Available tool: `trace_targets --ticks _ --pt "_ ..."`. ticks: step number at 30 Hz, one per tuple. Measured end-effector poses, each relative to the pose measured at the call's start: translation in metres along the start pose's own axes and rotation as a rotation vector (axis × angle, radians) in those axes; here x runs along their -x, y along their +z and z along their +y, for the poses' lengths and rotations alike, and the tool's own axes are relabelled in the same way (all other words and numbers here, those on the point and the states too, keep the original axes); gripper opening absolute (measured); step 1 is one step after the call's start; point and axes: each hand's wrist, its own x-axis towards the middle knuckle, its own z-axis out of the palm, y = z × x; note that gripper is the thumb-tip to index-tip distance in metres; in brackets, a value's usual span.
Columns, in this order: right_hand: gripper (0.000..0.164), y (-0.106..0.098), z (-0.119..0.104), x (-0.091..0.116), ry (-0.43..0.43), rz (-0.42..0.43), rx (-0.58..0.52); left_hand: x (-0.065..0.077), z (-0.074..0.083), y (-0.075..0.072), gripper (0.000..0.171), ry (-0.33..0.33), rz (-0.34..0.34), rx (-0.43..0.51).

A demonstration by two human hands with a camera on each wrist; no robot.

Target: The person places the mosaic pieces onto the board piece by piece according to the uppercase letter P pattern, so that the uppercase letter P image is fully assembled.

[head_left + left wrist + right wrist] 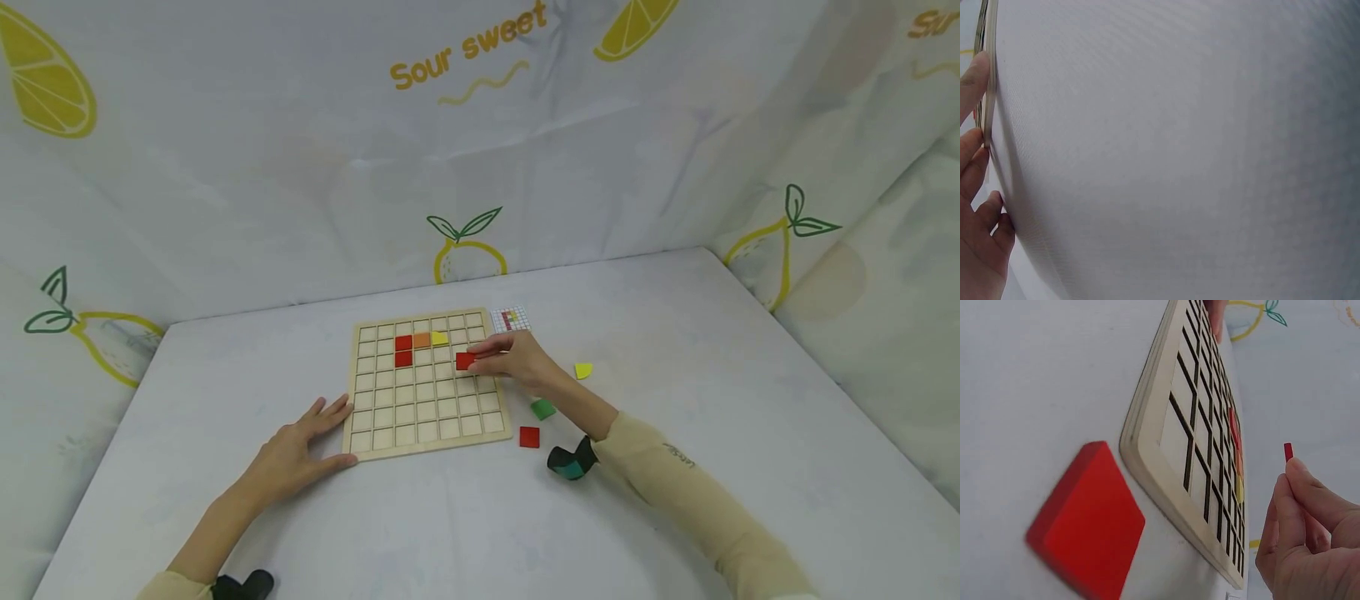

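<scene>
One red tile [462, 361] between fingers [1289, 515]

Orange lettering [470, 47] on the white backdrop [300, 192] reads "Sour sweet".

The right hand [1313, 544] pinches a red tile [1288, 451] between thumb and fingertip. Left of it in view lies the board [1176, 453], bearing colored pieces [1240, 489]; farther left, a loose tile [1094, 525] sits just beside the board's corner.
</scene>
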Motion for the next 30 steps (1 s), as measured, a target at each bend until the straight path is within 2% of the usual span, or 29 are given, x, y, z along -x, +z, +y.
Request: trace_targets --ticks 4,11,18,22,30 --pt "0.030 0.010 0.001 -0.005 -0.030 -0.001 0.055 0.000 0.000 0.000 0.078 0.000 0.003 -0.001" --pt "0.026 0.028 0.003 -0.015 -0.029 -0.030 0.007 0.000 0.004 -0.002 0.076 0.012 0.002 -0.008" --pt "0.023 0.048 0.000 -0.028 -0.082 0.001 0.147 0.000 0.006 -0.004 0.075 0.016 -0.002 -0.008" --pt "0.022 0.058 -0.001 -0.033 -0.110 0.011 0.190 0.000 0.006 -0.004 0.076 0.015 -0.003 -0.009" --pt "0.019 0.074 -0.002 -0.041 -0.147 0.081 0.327 0.000 0.006 -0.004 0.076 0.004 -0.006 -0.007"
